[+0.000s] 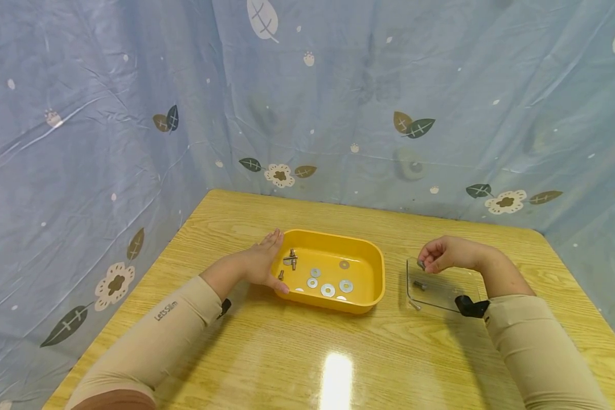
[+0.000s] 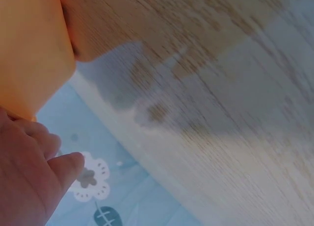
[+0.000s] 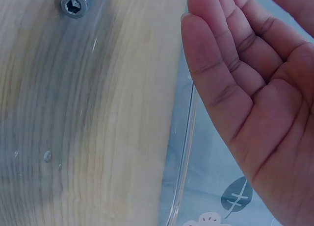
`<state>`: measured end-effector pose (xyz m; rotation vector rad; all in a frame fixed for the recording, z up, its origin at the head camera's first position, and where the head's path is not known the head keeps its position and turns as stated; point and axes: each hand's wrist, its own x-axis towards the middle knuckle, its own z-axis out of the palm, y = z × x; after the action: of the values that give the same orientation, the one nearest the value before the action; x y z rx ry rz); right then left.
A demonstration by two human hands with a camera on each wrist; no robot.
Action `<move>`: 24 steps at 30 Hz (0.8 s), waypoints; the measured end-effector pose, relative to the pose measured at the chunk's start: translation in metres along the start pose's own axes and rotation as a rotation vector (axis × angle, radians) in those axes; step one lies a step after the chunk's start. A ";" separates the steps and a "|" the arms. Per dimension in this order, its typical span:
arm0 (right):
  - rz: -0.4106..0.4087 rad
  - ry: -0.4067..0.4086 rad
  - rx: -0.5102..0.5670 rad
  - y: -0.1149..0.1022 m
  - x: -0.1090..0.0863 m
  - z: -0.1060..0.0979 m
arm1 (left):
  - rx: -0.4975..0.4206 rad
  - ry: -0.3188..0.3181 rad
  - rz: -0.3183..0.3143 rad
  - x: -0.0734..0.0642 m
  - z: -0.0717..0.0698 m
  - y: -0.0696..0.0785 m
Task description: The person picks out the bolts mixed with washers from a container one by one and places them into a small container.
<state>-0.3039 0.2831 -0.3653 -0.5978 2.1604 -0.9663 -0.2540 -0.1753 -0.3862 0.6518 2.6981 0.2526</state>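
Note:
In the head view, my left hand (image 1: 260,263) rests against the left end of a yellow plastic tray (image 1: 376,273), fingers straight at the far corner and thumb over the near rim. Several socket-head screws (image 1: 294,264) lie in the tray's left end, and several flat washers (image 1: 328,290) are spread across its floor. My right hand (image 1: 453,254) pinches a small grey metal piece (image 1: 421,264) above a clear plastic container (image 1: 443,290); its kind is too small to tell. Beneath that hand lies a socket-head screw (image 3: 75,5). Another screw (image 1: 414,305) shows at the container's near left corner.
Both containers stand on a light wood-grain table (image 1: 266,353), yellow on the left, clear on the right. A blue patterned curtain (image 1: 338,114) hangs behind and along the sides. A black strap piece (image 1: 470,306) sits at the right wrist, over the clear container.

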 end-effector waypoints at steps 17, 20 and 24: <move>-0.008 -0.038 0.057 0.003 0.000 -0.001 | -0.003 -0.017 -0.001 -0.001 0.000 0.002; -0.014 -0.033 0.050 0.003 0.000 -0.002 | -0.007 -0.020 -0.003 -0.002 -0.001 0.003; -0.007 -0.022 0.050 0.003 0.000 -0.002 | -0.005 -0.017 -0.001 -0.002 -0.001 0.003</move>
<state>-0.3064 0.2859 -0.3669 -0.5897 2.1093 -1.0103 -0.2517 -0.1740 -0.3837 0.6479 2.6802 0.2526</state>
